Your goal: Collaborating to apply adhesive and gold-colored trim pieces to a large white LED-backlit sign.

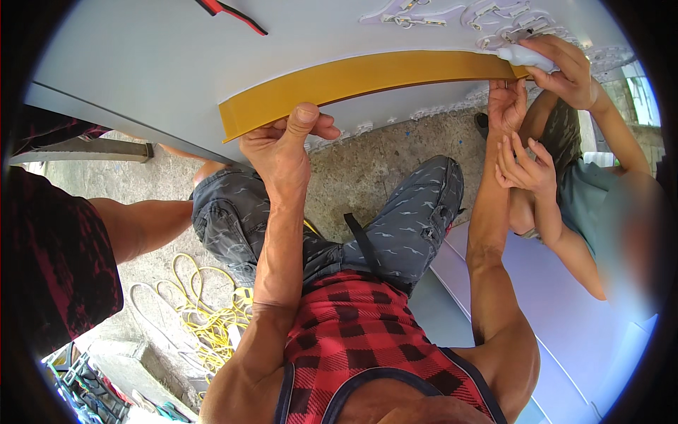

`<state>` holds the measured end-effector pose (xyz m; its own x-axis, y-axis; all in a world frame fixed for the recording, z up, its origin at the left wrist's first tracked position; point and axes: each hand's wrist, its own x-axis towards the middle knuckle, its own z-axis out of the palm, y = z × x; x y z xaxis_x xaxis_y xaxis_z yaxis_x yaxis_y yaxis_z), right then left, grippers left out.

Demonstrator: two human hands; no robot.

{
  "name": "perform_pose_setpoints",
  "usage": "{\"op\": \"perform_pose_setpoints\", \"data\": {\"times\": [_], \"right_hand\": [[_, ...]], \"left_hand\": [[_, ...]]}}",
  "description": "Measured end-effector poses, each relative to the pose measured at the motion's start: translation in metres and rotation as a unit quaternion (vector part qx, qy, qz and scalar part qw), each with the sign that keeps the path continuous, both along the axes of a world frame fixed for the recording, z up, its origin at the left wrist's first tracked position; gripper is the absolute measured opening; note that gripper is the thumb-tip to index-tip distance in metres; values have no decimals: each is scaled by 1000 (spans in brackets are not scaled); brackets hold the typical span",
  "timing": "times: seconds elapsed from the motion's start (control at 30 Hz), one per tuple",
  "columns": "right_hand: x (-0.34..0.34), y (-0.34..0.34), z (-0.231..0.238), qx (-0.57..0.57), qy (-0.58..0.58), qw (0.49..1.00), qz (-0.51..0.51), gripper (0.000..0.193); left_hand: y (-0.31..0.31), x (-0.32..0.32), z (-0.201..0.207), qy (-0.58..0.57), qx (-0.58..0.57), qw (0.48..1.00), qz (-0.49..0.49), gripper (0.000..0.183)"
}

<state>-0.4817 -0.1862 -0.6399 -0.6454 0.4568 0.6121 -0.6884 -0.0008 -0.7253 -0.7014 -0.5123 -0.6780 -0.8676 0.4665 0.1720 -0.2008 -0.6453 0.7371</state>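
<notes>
A long, gently curved gold strip (353, 76) stands against a pale grey panel. My left hand (282, 148) is at its left part, fingers at the lower edge and thumb raised. My right hand (507, 106) holds the strip's right end from below, fingertips at its lower edge. A co-worker's hand (571, 74) grips a white squeeze bottle (526, 58), its nozzle at the strip's upper edge near the right end. The co-worker's other hand (526, 166), fingers spread, is beside my right forearm.
The pale grey panel (162, 49) bears small wired light modules (417, 18) at upper right. A red and black wire (233, 15) lies at the top. Yellow cord (205, 311) is tangled on the concrete floor. Another person's leg (141, 227) is at left; flat pale sheets (551, 325) lie at right.
</notes>
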Motion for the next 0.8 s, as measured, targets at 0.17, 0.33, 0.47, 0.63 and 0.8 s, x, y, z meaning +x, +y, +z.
{"op": "perform_pose_setpoints", "data": {"times": [0.17,0.33,0.47,0.63,0.8], "right_hand": [[2,-5,-12,-67,10,998,-2,45],[1,-11,-27,-137,21,990,0,45],[11,-5,-29,-184,28,983,-6,46],[5,-1,-44,-197,0,960,-200,40],[1,-1,-38,-197,-4,962,-191,39]], "left_hand": [[1,-1,-2,2,3,1000,-3,18],[-1,-1,1,2,-9,1000,3,18],[2,1,3,-4,-4,1000,-3,18],[0,1,3,-10,-8,1000,2,16],[0,1,1,23,-14,1000,-11,17]]}}
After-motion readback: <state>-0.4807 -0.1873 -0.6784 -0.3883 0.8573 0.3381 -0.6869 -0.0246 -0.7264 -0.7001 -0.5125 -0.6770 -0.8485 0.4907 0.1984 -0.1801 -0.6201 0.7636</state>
